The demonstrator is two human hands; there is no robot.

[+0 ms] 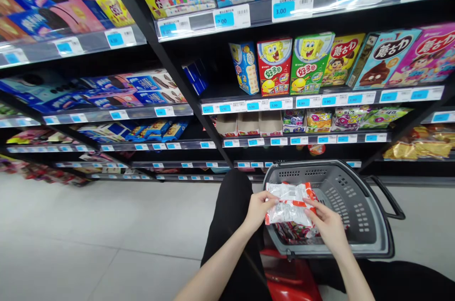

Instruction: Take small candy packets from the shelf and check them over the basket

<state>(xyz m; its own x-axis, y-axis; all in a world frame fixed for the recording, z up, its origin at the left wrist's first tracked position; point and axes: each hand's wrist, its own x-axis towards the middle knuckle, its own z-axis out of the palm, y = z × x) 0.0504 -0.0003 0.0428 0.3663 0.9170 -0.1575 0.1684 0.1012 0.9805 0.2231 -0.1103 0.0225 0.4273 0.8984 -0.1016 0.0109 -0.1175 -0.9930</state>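
Note:
Over a grey shopping basket [366, 239], my two hands hold up silver-and-red snack packets [288, 213], which appear as two stacked pouches or one pouch with a middle seam; I cannot tell which. My left hand [259, 210] pinches the left edge between thumb and fingers. On the right side, my right hand [329, 226] grips the edge the same way. Beneath the packets, more red and dark snack packets [289, 232] lie in the basket, partly hidden by the held ones and by my hands.
Shelves of boxed snacks stand ahead, with a red cartoon box [274, 66], a green box [310, 64] and open cardboard trays [247, 124]. A black basket handle [393, 206] sticks out at right. Below the basket is a red object [293, 282]. Pale floor tiles [88, 239] spread to the left.

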